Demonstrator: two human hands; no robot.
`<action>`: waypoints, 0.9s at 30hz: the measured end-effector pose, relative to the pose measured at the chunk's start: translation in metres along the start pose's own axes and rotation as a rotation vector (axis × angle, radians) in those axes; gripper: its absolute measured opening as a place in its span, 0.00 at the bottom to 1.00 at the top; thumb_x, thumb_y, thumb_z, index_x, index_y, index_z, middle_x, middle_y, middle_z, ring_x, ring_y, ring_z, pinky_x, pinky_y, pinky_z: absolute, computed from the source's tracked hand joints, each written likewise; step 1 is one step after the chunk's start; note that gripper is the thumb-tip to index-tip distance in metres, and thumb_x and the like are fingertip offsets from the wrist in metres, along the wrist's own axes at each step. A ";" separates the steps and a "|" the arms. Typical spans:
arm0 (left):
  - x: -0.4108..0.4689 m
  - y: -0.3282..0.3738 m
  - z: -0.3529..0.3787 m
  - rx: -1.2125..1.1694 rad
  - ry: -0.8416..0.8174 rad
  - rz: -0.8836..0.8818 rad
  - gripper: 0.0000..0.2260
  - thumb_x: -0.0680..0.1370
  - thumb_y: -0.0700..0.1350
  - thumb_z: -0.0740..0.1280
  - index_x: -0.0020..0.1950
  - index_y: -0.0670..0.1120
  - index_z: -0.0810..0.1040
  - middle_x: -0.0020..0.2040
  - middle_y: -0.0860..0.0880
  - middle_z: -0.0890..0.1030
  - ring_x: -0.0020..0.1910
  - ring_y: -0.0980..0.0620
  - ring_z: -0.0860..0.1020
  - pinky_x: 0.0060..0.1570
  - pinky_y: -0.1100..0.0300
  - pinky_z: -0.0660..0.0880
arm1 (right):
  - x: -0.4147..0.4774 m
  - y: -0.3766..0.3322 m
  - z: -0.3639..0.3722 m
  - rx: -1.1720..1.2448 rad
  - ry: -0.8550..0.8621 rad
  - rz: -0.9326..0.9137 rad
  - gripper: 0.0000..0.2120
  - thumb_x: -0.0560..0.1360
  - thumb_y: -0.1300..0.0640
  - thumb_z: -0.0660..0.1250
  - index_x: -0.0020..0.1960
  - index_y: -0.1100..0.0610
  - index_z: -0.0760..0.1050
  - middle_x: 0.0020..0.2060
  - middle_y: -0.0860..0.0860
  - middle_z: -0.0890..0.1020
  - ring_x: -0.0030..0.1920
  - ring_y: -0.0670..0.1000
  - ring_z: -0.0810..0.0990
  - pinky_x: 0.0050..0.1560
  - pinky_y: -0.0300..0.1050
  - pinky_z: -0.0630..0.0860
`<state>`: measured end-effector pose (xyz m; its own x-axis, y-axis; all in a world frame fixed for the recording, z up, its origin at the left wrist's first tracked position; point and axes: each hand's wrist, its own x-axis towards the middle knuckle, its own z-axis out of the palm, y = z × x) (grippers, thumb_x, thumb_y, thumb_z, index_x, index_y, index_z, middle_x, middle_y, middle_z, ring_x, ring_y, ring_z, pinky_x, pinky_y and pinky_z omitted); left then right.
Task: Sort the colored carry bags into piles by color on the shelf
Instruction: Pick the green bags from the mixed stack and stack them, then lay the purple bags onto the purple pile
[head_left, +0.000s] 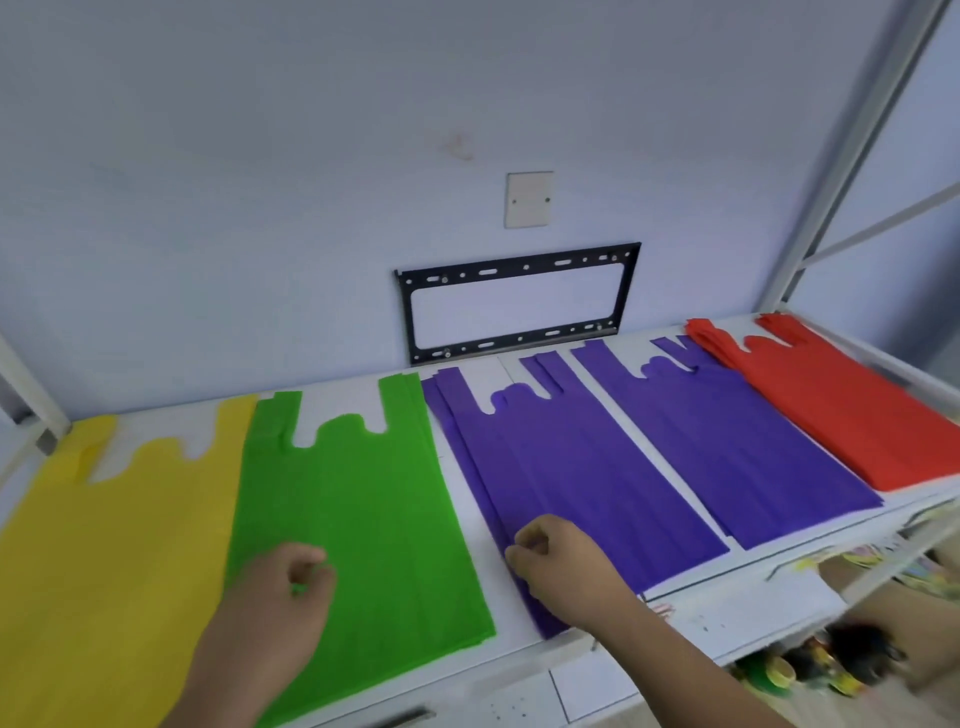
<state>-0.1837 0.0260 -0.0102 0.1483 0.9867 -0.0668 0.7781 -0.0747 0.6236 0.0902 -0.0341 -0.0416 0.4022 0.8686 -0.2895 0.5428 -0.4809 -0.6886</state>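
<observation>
On the white shelf (691, 613), seen from the head camera, the bags lie flat in a row, one color per pile to keep them apart. From the left they are a yellow pile (104, 545), a green pile (363, 509), a fanned purple pile (571, 467), a neater purple pile (727, 441) and a red pile (841, 410). The left hand (275, 597) rests on the green pile with its fingers curled, pinching a bit of green, probably to lift a bag. The right hand (561, 566) pinches the fanned purple pile's near left edge, likely to square it. The bags look thin, their handle cut-outs toward the wall.
</observation>
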 end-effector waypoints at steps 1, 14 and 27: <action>-0.003 0.014 0.012 -0.016 -0.039 0.031 0.07 0.80 0.51 0.64 0.58 0.55 0.76 0.52 0.57 0.79 0.44 0.59 0.79 0.43 0.62 0.75 | 0.001 0.009 -0.013 -0.013 0.027 -0.003 0.12 0.75 0.42 0.66 0.55 0.47 0.76 0.45 0.45 0.82 0.45 0.47 0.82 0.50 0.49 0.81; -0.023 0.153 0.169 -0.277 -0.075 -0.142 0.09 0.77 0.46 0.70 0.57 0.54 0.77 0.59 0.50 0.78 0.59 0.53 0.77 0.58 0.56 0.71 | 0.051 0.166 -0.183 -0.155 0.184 0.007 0.18 0.77 0.45 0.67 0.64 0.50 0.74 0.59 0.49 0.78 0.58 0.52 0.78 0.54 0.47 0.76; -0.010 0.336 0.291 -0.498 -0.352 -0.174 0.13 0.79 0.46 0.65 0.63 0.54 0.72 0.53 0.55 0.74 0.36 0.63 0.71 0.34 0.68 0.68 | 0.120 0.274 -0.310 -0.325 0.194 0.264 0.27 0.73 0.44 0.67 0.68 0.55 0.68 0.62 0.58 0.74 0.64 0.63 0.72 0.64 0.53 0.68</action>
<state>0.2543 -0.0507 -0.0267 0.3030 0.8656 -0.3987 0.4445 0.2417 0.8626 0.5155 -0.0992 -0.0588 0.6712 0.6881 -0.2758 0.5943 -0.7219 -0.3546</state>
